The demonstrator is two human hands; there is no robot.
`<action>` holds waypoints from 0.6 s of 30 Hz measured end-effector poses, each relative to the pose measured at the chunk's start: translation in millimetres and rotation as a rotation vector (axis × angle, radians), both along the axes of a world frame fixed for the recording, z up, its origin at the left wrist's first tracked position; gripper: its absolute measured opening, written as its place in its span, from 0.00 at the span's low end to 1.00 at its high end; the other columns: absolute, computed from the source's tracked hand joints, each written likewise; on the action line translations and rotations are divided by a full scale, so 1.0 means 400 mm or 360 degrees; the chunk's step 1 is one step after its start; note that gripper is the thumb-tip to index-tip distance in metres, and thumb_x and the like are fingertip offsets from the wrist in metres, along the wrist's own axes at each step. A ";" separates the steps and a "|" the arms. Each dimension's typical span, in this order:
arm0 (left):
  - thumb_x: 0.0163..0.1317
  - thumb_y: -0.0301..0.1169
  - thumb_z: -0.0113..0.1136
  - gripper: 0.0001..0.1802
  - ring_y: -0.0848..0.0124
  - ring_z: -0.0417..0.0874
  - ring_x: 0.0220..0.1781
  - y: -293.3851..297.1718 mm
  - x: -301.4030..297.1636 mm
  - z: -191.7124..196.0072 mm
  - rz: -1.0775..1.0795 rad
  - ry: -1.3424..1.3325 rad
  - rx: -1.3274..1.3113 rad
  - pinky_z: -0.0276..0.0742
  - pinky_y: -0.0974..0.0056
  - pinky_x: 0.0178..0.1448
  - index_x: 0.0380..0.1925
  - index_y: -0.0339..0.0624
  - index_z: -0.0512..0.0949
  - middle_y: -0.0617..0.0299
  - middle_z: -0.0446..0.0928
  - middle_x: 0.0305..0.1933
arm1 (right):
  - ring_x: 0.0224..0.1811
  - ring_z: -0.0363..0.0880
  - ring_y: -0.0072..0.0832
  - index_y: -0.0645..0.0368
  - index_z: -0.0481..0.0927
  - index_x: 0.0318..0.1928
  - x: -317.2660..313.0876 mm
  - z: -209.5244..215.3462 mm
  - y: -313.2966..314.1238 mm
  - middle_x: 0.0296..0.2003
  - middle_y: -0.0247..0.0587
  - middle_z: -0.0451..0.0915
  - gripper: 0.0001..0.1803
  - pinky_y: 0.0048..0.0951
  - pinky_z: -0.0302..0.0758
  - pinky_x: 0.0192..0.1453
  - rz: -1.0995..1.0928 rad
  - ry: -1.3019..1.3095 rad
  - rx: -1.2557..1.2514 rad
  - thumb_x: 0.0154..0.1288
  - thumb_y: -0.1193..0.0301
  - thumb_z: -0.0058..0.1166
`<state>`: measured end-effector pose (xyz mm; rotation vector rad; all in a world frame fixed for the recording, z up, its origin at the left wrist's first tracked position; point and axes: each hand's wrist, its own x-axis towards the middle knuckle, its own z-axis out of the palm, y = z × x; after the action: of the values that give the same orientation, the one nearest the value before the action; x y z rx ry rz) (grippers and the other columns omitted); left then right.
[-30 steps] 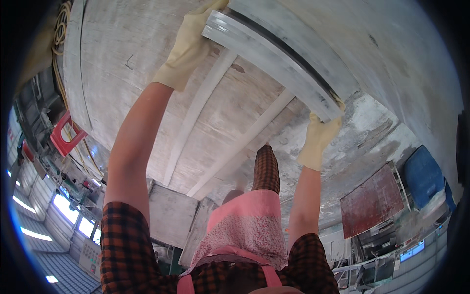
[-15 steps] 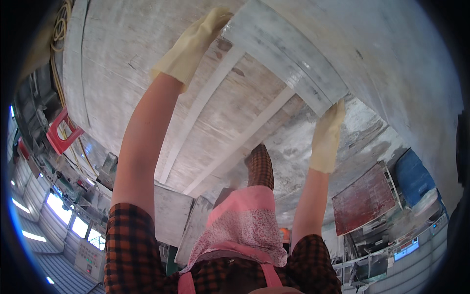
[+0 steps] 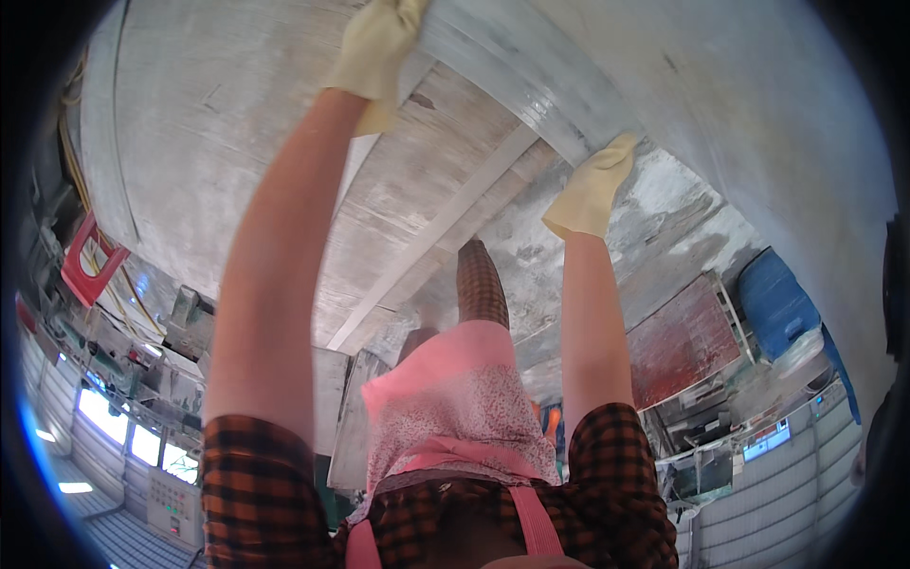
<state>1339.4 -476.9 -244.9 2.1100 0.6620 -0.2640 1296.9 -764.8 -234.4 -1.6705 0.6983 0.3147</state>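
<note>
On the far side of the scene: a wide grey concrete-like slab surface (image 3: 218, 142) fills most of my view, pale ribs running across it toward the right.

Long panel: a grey, glossy strip (image 3: 531, 76) lies diagonally from the top middle down to the right, its near edge raised a little off the slab. This is the thing I am handling; it sits between my two gloves.

Left hand: my left hand (image 3: 374, 52), in a pale yellow glove, is on the panel's far-left end. The fingers curl over the edge; I judge them closed on it, though the tips are hidden.

Right hand: my right hand (image 3: 592, 190), gloved the same, presses at the panel's lower right end. The fingers lie flat and together along the edge. Whether they hook under it I cannot tell.

Doing it well: I would keep both ends level and move them at one pace, so the long strip does not twist or swing. Its surface looks slick, so I would rely on a hooked grip, not palm pressure.

Pink apron: my apron (image 3: 455, 398) hangs near the middle, over a checked shirt.

Red plate: a rust-red sheet (image 3: 682, 346) stands to the right, well apart from the panel.

Blue drum: a blue container (image 3: 777, 303) sits just right of the plate.

Red frame: a small red bracket (image 3: 90, 266) sits at the far left edge.
</note>
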 end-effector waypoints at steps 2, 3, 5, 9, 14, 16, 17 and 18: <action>0.69 0.43 0.51 0.25 0.53 0.76 0.61 0.007 -0.033 0.015 -0.0033 -0.0054 0.0299 0.70 0.57 0.65 0.61 0.41 0.71 0.48 0.76 0.58 | 0.73 0.58 0.39 0.61 0.58 0.69 -0.021 0.008 -0.051 0.69 0.51 0.61 0.33 0.38 0.56 0.73 0.0463 -0.0021 -0.0253 0.76 0.50 0.34; 0.69 0.43 0.50 0.25 0.53 0.74 0.62 0.012 -0.079 0.026 -0.0064 -0.0278 0.0535 0.64 0.52 0.68 0.61 0.43 0.72 0.49 0.77 0.58 | 0.73 0.57 0.39 0.63 0.54 0.71 -0.040 0.018 -0.088 0.70 0.51 0.58 0.34 0.37 0.54 0.74 0.0812 -0.0114 -0.0607 0.77 0.50 0.33; 0.70 0.43 0.48 0.23 0.53 0.72 0.63 0.034 -0.220 0.054 0.0131 -0.0219 0.0726 0.57 0.49 0.72 0.60 0.43 0.73 0.49 0.76 0.57 | 0.73 0.57 0.38 0.64 0.53 0.72 -0.089 0.046 -0.174 0.71 0.51 0.58 0.38 0.36 0.53 0.75 0.1091 -0.0047 -0.0791 0.75 0.48 0.34; 0.70 0.44 0.47 0.23 0.51 0.72 0.64 0.032 -0.847 0.196 0.0362 0.0602 0.0454 0.64 0.50 0.69 0.56 0.42 0.77 0.47 0.76 0.59 | 0.72 0.62 0.40 0.64 0.65 0.68 -0.242 0.163 -0.399 0.67 0.52 0.67 0.42 0.35 0.57 0.73 0.1421 0.1122 -0.0749 0.67 0.41 0.44; 0.65 0.46 0.46 0.23 0.44 0.80 0.47 -0.185 -1.677 0.534 0.0966 0.1174 0.0178 0.74 0.50 0.52 0.43 0.38 0.80 0.42 0.81 0.43 | 0.62 0.72 0.43 0.63 0.74 0.60 -0.403 0.214 -0.550 0.58 0.51 0.76 0.35 0.41 0.66 0.64 0.2057 0.1212 -0.0710 0.66 0.46 0.43; 0.64 0.45 0.48 0.23 0.47 0.82 0.43 -0.352 -1.884 0.650 0.1565 0.1113 0.0089 0.74 0.52 0.48 0.43 0.36 0.80 0.45 0.82 0.39 | 0.57 0.75 0.41 0.64 0.75 0.58 -0.403 0.226 -0.507 0.54 0.48 0.79 0.34 0.41 0.68 0.61 0.2033 0.1093 -0.0683 0.66 0.47 0.45; 0.63 0.44 0.48 0.23 0.47 0.82 0.43 -0.434 -1.957 0.682 0.1728 0.1120 0.0030 0.75 0.52 0.48 0.44 0.36 0.80 0.45 0.82 0.39 | 0.55 0.77 0.37 0.64 0.75 0.57 -0.391 0.248 -0.462 0.51 0.47 0.80 0.31 0.39 0.69 0.60 0.2022 0.0914 -0.0674 0.68 0.50 0.45; 0.63 0.44 0.49 0.23 0.48 0.82 0.43 -0.528 -2.028 0.715 0.1911 0.1121 -0.0033 0.75 0.53 0.49 0.45 0.35 0.80 0.45 0.82 0.40 | 0.52 0.78 0.34 0.65 0.76 0.56 -0.374 0.281 -0.403 0.49 0.46 0.82 0.28 0.36 0.71 0.58 0.2053 0.0750 -0.0614 0.69 0.52 0.46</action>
<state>528.2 -688.1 41.1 1.2254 2.1484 -0.3046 1147.4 -925.9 -122.0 -2.2628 -0.1238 1.5915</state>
